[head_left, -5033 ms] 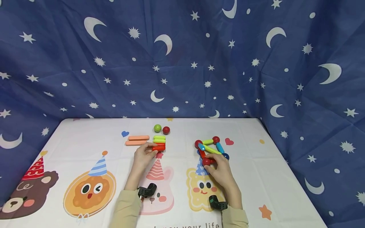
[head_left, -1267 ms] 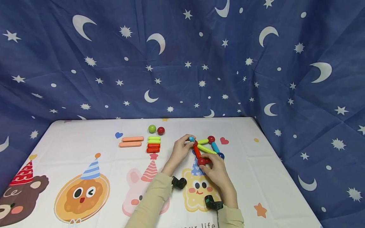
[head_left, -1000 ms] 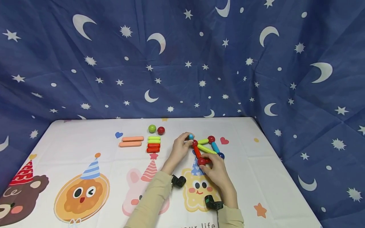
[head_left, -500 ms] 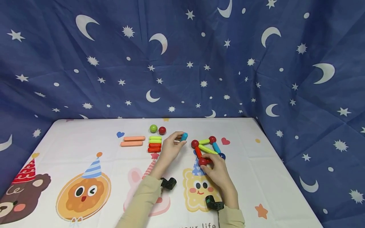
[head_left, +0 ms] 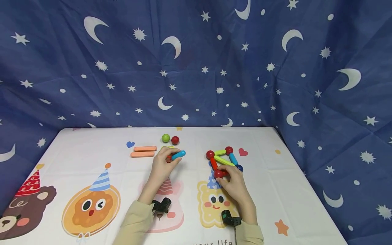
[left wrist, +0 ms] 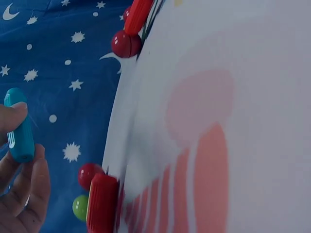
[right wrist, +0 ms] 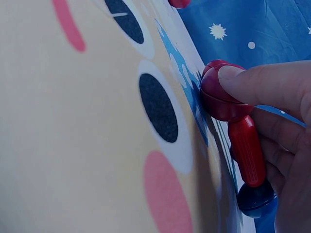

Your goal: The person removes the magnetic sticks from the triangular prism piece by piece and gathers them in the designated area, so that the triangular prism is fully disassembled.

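Left hand [head_left: 161,165] pinching blue stick [head_left: 178,155]

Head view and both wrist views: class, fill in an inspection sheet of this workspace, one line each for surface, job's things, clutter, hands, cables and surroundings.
Surface: table covered by a white cloth printed with cartoon animals.
Job's things: blue stick pinched off the table; frame of sticks and balls lying flat to its right.
Clutter: two orange sticks side by side; green ball and red ball touching; a stack of red and green sticks, mostly hidden in the head view.
Hands: left hand pinches the blue stick; right hand holds the frame's near red ball.
Cables: nothing seen.
Surroundings: blue moon-and-star backdrop behind and beside the table.
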